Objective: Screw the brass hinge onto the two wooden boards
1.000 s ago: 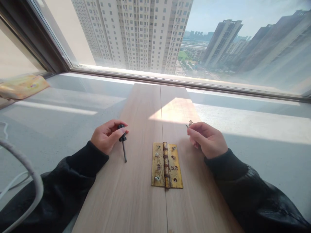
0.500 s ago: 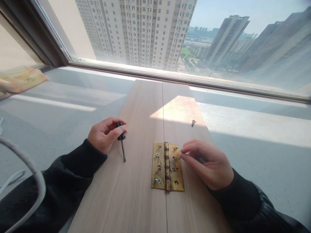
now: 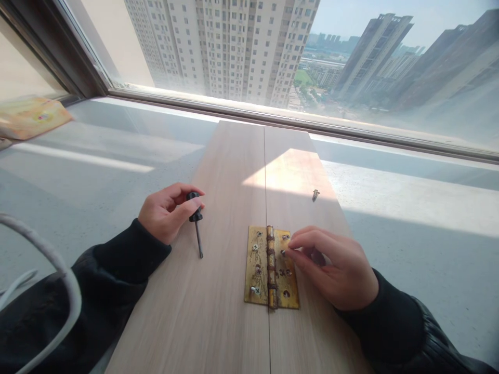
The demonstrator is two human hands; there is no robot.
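My left hand (image 3: 168, 212) pinches the black handle of a small screwdriver (image 3: 198, 236), its shaft pointing down above the left board. A worn brass hinge (image 3: 281, 291) lies open across the seam between two pale wooden boards (image 3: 218, 311). Screws sit in the holes of its left leaf, and some show in the right leaf, where the lowest hole looks bare. Over the right leaf, the thumb and fingers of my right hand (image 3: 331, 265) are closed on a small screw (image 3: 284, 252), its tip at the second hole from the top. Most of that screw is hidden.
A loose screw or two (image 3: 315, 195) lie on the right board beyond my right hand. At the left, a white cable (image 3: 58, 265) loops over my sleeve. An orange-yellow packet (image 3: 35, 118) rests on the sill by the window frame (image 3: 234, 111).
My right hand has moved slightly left over the hinge, bringing the small screw to a hole in the right leaf. My left hand holds the screwdriver almost still. The view has shifted slightly.
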